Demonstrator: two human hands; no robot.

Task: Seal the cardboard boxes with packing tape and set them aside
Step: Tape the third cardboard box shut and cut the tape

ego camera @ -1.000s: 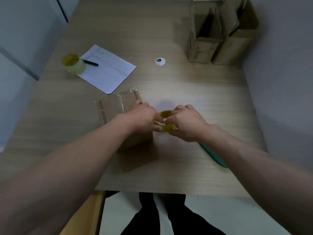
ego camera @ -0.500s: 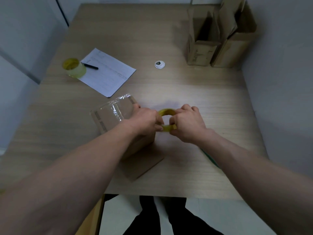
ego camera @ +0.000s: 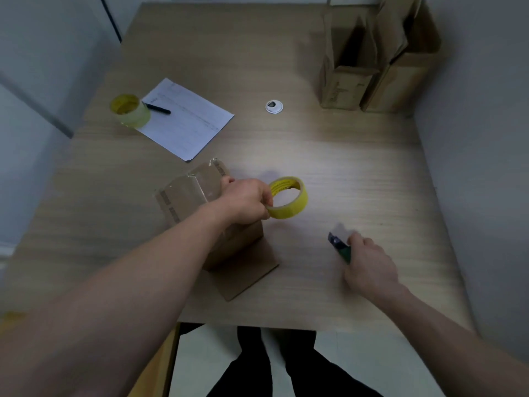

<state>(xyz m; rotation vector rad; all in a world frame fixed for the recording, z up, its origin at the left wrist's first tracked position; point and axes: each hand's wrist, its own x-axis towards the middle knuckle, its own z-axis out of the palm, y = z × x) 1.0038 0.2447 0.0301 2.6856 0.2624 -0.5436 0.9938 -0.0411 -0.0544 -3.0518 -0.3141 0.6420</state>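
A small cardboard box stands on the wooden table in front of me, with clear tape across its top flaps. My left hand pinches the yellow tape roll just right of the box, and part of the hand lies over the box's right side. To the right, near the table's front, my right hand grips a green-handled cutter, which is blurred.
Two open cardboard boxes stand at the back right by the wall. A second tape roll, a black pen and a paper sheet lie at the back left. A white grommet sits mid-table.
My right hand has let go of the tape roll, moved right and toward me, and taken hold of the green cutter. My left hand keeps the roll beside the box.
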